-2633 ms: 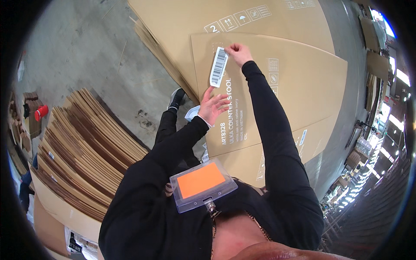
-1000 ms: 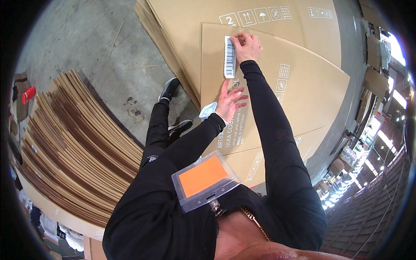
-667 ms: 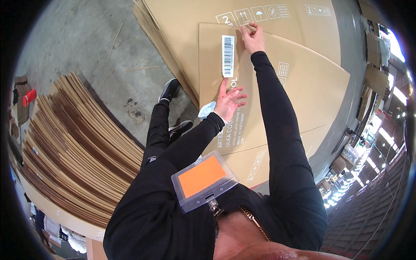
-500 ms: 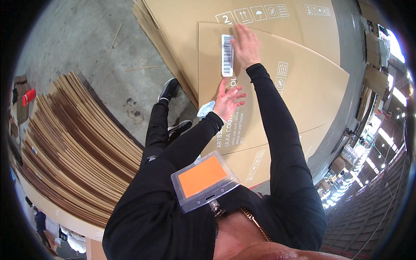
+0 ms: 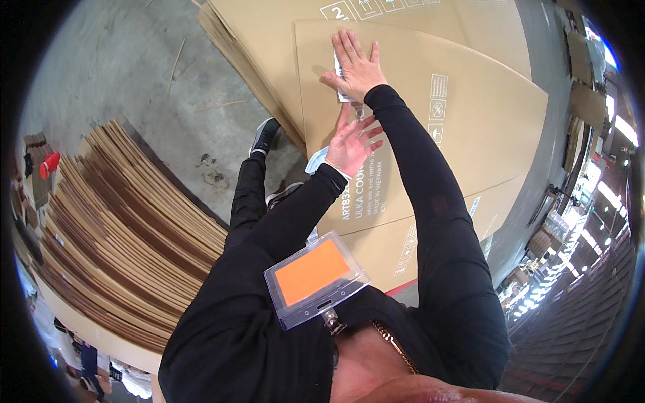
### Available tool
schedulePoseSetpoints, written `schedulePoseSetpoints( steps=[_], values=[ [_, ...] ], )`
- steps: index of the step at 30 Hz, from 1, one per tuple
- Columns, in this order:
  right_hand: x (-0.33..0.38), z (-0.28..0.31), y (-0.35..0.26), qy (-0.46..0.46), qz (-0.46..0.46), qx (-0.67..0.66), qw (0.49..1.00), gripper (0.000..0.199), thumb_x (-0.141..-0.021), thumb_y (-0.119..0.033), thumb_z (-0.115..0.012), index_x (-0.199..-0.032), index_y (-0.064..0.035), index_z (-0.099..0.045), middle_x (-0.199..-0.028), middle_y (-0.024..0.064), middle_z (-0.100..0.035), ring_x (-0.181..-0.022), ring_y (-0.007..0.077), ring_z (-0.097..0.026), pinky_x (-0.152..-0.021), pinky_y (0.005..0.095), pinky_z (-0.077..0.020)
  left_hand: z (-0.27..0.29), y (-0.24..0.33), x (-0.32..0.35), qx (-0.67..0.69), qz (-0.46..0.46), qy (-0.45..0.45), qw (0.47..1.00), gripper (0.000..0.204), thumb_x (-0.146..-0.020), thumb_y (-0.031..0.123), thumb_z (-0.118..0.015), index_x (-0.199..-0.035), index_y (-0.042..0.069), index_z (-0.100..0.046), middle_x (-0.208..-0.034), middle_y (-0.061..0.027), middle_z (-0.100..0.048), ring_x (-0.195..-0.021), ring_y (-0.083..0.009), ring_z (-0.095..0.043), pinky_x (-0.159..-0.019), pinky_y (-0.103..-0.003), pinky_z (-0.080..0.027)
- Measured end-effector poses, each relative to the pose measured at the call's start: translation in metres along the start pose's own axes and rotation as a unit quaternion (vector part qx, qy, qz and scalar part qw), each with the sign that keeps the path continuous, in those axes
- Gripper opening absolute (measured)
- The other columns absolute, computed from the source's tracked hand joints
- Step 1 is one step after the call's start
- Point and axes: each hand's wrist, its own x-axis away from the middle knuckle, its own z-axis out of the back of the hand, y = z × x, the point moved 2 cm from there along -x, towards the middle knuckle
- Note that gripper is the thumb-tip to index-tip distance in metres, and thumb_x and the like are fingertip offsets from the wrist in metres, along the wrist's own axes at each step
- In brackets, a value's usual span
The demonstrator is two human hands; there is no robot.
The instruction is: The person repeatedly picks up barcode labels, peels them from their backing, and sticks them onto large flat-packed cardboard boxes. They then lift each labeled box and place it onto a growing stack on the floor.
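A flat brown cardboard carton panel [image 5: 470,127] with white print lies in front of me. My right hand [image 5: 359,70] is pressed flat over a white barcode label [image 5: 345,99], fingers stretched out and covering most of it. Just below, my left hand [image 5: 349,149] is open, fingers apart and loosely bent, its index finger reaching up to the label's lower end. Beside my left wrist is a light-blue and white thin piece [image 5: 316,160]; whether the hand touches it is hidden.
More large cardboard [image 5: 457,20] lies beneath and beyond the panel. A long row of stacked cardboard sheets [image 5: 127,221] stands at the left. Grey concrete floor [image 5: 148,74] shows between them, with my shoe [image 5: 267,136] near the carton's edge. An orange-card badge [image 5: 314,272] hangs at my chest.
My right hand has moved left and down, from beside the barcode label to flat on top of it. My left hand stays at the label's lower end.
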Motion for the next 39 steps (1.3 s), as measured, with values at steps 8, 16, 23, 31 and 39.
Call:
schedulePoseSetpoints(
  steps=[8, 16, 23, 31, 39],
  values=[
    [0.038, 0.014, -0.025, 0.031, -0.033, 0.027, 0.999, 0.092, -0.085, -0.073, -0.029, -0.149, -0.0077, -0.017, -0.156, 0.0107, -0.013, -0.145, 0.0226, -0.008, -0.112, 0.0618, -0.0052, 0.044, -0.079, 0.127, -0.045, 0.287, 0.112, 0.950, 0.048, -0.092, 0.036, -0.055, -0.137, 0.028, -0.039, -0.117, -0.0079, -0.056, -0.105, -0.0247, -0.057, -0.086, -0.044, -0.048],
    [0.468, 0.031, -0.210, -0.541, -0.051, -0.275, 0.793, 0.056, -0.092, -0.048, -0.038, -0.127, -0.0076, -0.055, -0.134, 0.0171, -0.051, -0.130, 0.0306, -0.042, -0.106, 0.0632, -0.0204, 0.032, -0.002, 0.164, -0.684, 0.334, -0.033, 0.648, 0.018, -0.082, 0.018, -0.062, -0.076, 0.003, -0.069, -0.064, -0.0057, -0.066, -0.057, -0.0171, -0.064, -0.051, -0.031, -0.050],
    [0.634, 0.088, -0.330, -0.502, -0.509, -0.443, 0.541, 0.054, -0.090, -0.050, -0.044, -0.115, -0.0044, -0.059, -0.118, 0.0187, -0.057, -0.117, 0.0338, -0.050, -0.097, 0.0567, -0.0308, -0.091, 0.103, -0.031, -0.956, -0.261, -0.130, 0.028, 0.081, -0.085, 0.045, -0.052, -0.145, -0.002, -0.025, -0.150, -0.0199, -0.026, -0.140, -0.0366, -0.021, -0.112, -0.051, -0.021],
    [0.628, 0.012, -0.476, -0.131, -0.769, -0.555, 0.288, 0.054, -0.087, -0.051, -0.051, -0.102, -0.0007, -0.065, -0.100, 0.0205, -0.064, -0.102, 0.0375, -0.059, -0.087, 0.0494, -0.0427, -0.063, 0.007, 0.067, -0.961, -0.032, -0.264, -0.074, 0.080, -0.065, 0.057, -0.067, -0.123, 0.005, -0.053, -0.108, -0.0189, -0.061, -0.086, -0.0345, -0.065, -0.072, -0.048, -0.051],
    [0.727, -0.077, -0.465, 0.103, -0.944, -0.236, 0.207, 0.073, -0.079, -0.044, -0.063, -0.136, -0.0036, -0.041, -0.130, 0.0231, -0.051, -0.118, 0.0367, -0.051, -0.101, 0.0438, -0.0395, 0.023, -0.068, 0.278, -0.710, 0.473, -0.521, 0.022, 0.050, -0.083, 0.029, -0.059, -0.126, 0.005, -0.053, -0.112, -0.0178, -0.064, -0.099, -0.0283, -0.064, -0.087, -0.040, -0.050]
  ],
)
